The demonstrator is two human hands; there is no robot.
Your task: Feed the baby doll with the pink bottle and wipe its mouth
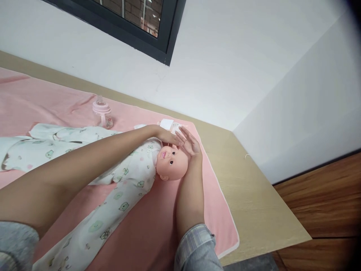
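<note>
A baby doll (171, 162) lies on its back on a pink blanket (158, 226), dressed in a white sleepsuit (118, 192) with green prints. My left hand (167, 136) reaches across the doll's body to the far side of its head, fingers curled against it. My right hand (191, 143) sits at the top of the head, fingers stretched out and apart, palm towards the head. The two hands' fingertips nearly meet above the doll's face.
A pink baby bottle (102, 111) stands at the blanket's far edge. Another printed white garment (42, 146) lies spread at left. A small white cloth (169, 125) lies beyond the hands. The beige table (254, 195) ends at right above a wooden floor (324, 203).
</note>
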